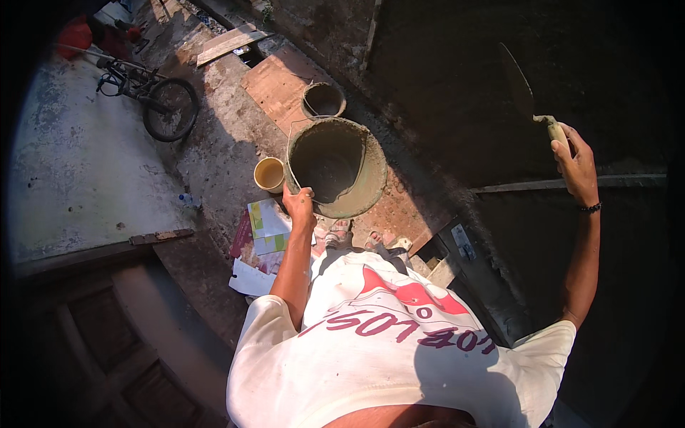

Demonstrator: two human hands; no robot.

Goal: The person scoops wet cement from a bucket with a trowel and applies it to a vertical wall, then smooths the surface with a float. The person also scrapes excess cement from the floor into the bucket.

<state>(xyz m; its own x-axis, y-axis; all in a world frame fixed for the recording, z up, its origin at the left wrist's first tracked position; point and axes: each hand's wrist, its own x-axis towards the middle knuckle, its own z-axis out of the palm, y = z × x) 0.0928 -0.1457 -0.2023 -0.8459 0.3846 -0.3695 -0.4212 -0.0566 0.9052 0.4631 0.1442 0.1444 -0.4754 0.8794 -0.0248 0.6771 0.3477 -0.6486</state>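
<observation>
My left hand (300, 207) is closed on the near left rim of a large bucket (369, 187), which is crusted with grey mortar. The bucket leans with its mouth toward me, and its inside is mostly in shadow. Out to the right, my right hand (579, 167) is raised and wrapped round the pale handle of a trowel (519, 84). The trowel's blade points up and away, dark against a shaded surface. Just left of the large bucket is a small yellowish pail (269, 173). Behind it sits a smaller mortar-stained bucket (325, 98).
A bicycle (170, 108) leans by a pale wall (64, 157) at the far left. Paper and cardboard scraps (270, 221) lie by my feet. Wooden boards (230, 43) rest farther off. A narrow ledge (571, 183) crosses the dark area on the right.
</observation>
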